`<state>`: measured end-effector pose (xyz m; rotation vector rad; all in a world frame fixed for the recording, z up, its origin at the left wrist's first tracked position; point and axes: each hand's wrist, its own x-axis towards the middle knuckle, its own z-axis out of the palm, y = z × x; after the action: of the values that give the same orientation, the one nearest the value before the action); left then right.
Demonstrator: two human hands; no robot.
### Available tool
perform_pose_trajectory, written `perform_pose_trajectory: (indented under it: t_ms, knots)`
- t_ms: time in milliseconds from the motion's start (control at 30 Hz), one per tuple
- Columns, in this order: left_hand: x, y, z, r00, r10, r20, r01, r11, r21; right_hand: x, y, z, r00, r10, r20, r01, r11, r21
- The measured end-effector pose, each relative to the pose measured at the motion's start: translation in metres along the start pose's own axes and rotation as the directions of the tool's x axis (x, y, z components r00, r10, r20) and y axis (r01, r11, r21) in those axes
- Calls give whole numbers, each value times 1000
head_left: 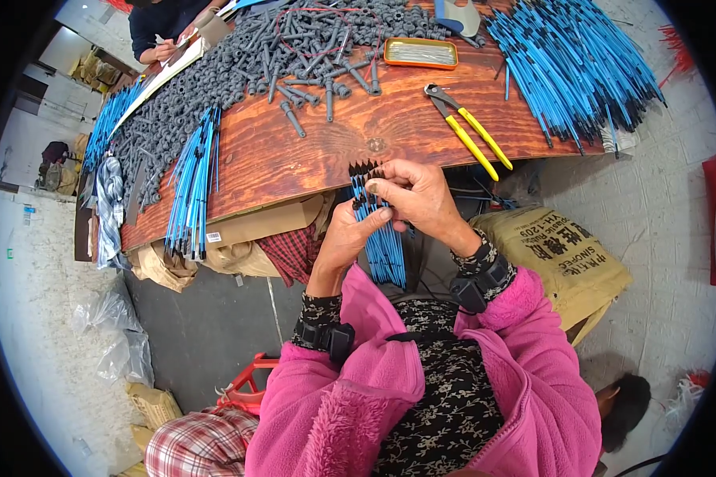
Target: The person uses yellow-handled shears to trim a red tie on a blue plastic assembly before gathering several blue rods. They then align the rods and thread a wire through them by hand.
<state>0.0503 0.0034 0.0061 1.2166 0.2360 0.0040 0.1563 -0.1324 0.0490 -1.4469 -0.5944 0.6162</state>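
Between my hands is a bundle of thin blue rods (384,254) with black pointed tips at the top, hanging down past the table's near edge. My left hand (348,236) is closed round the rods, its thumb lying across them. Just above, my right hand (423,199) pinches near the black tips with thumb and forefinger; whether it grips one rod or several is hidden by the fingers. On the wooden table, yellow-handled pliers (476,137) lie to the right of my hands, jaws pointing away from me.
Grey plastic fittings (247,67) are heaped at the far left. More blue rods lie at the right (577,67) and left edge (192,187). A yellow tin (420,53) holds thin metal pins. Another person's hand (165,51) works across the table. A yellow sack (553,258) stands right.
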Motion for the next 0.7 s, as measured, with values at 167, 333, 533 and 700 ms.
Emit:
perform_pose_trajectory:
  t_ms: [167,333,533,700]
  knots:
    - [-9,10,8,1000,3,31,-1,997,-71,-10,8,2,995,-16,-99,33,983,179]
    - [-24,18,9,997,-49,53,50,998,-30,-4,16,-5,923,-331,-196,373,896,240]
    - [-31,52,6,953,296,66,-287,951,-115,-4,43,-15,847,108,521,-129,992,3]
    - [-17,103,21,898,438,46,-437,899,-41,0,18,2,836,-77,543,28,995,98]
